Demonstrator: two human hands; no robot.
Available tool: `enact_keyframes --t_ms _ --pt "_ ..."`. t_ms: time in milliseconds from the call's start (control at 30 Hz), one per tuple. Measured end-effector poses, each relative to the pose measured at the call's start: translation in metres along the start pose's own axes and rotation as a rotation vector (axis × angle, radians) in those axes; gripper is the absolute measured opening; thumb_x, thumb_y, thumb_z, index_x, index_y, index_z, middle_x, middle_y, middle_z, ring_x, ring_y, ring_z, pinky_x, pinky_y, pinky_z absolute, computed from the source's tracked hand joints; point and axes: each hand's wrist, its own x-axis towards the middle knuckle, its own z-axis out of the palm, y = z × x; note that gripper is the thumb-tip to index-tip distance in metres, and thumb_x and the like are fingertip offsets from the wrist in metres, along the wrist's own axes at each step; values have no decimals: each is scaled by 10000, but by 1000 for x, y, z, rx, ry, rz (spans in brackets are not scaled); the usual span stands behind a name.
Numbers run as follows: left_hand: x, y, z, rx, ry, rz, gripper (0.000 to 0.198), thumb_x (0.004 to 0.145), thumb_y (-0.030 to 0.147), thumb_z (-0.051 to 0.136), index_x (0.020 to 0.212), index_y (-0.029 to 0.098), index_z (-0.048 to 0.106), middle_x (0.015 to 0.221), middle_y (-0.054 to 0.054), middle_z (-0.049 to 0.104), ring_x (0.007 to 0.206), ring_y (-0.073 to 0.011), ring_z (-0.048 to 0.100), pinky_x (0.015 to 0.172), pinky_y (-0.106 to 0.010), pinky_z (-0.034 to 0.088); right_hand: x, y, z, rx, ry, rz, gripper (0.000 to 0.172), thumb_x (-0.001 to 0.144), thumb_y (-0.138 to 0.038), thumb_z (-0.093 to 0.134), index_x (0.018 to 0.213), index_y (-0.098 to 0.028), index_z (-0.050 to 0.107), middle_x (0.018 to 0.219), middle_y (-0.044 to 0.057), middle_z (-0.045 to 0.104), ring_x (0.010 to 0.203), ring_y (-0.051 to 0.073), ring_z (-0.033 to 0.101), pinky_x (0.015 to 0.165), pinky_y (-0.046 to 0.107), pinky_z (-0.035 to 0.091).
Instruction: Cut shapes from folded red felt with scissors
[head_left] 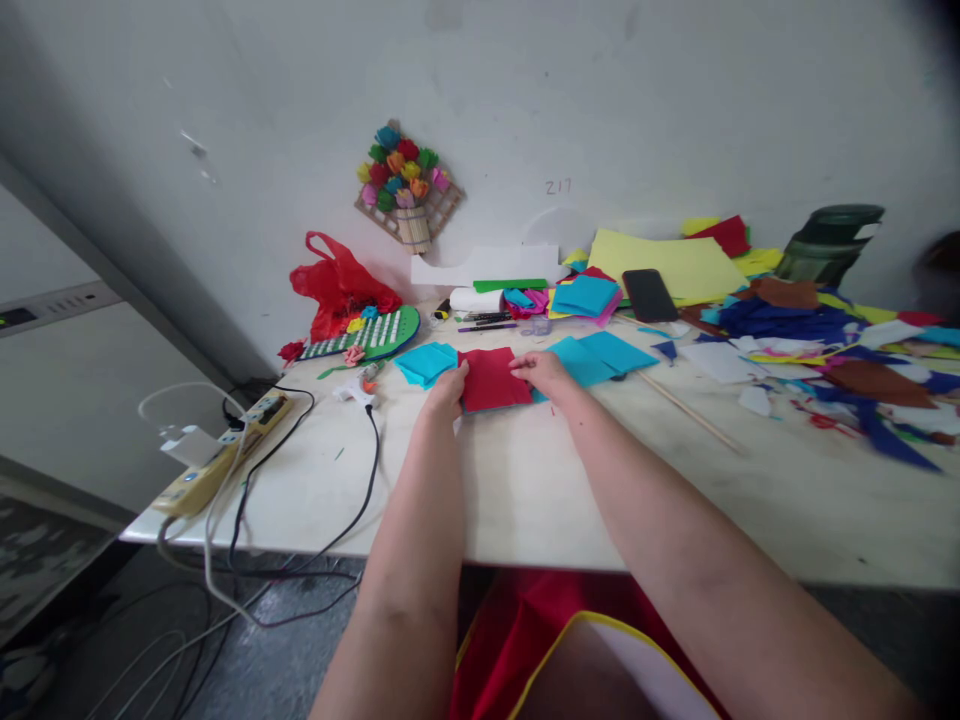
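Holding a red sheet (pixel 493 380) between both hands at a cluttered bench (pixel 525 480), a person clasps its left edge in the left grip (pixel 448 388) and pinches its right side in the right grip (pixel 546 370). Folded blue paper (pixel 424 363) lies just left of the left grip, with a white glue gun (pixel 358 387) farther out. Blue sheets (pixel 619 352) spread beside the right grip, near a wooden stick (pixel 690 410); a black phone (pixel 649 296) lies beyond them.
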Motion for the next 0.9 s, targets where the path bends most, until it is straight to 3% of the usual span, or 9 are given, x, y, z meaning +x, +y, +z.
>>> enact_keyframes --t_ms 133,333,567,733,900 --pt "0 0 -1 12 17 -3 260 831 257 515 1058 149 581 934 -114 683 895 -209 648 807 -350 525 3 2 0 -68 1 -16 146 660 -105 624 785 -148 686 596 -12 620 481 74 507 502 197 448" --pt "5 -1 -2 19 -2 -19 282 829 266 520 1081 147 565 956 -116 678 875 -201 653 787 -341 532 7 6 2 -241 35 -106 103 634 -102 640 698 -175 675 668 -7 655 640 117 591 677 247 473" --pt "3 -1 -2 18 -12 -15 286 846 238 480 1109 157 555 955 -114 680 882 -202 652 793 -345 531 3 1 3 -357 33 -139 108 644 -145 644 739 -186 672 734 -1 638 682 133 587 712 268 466" --pt "3 0 -2 29 1 -19 283 846 238 480 1101 147 561 948 -120 681 883 -208 652 790 -352 530 -1 -3 3 -503 82 -282 201 605 -160 690 805 -161 669 1002 73 562 849 167 571 812 300 452" --pt "9 -3 -4 32 -1 -13 287 836 264 500 1095 160 569 954 -116 680 893 -209 649 798 -346 526 -1 -5 4 -559 160 -475 222 685 -199 635 902 -160 667 1120 115 538 1078 238 488 963 371 377"
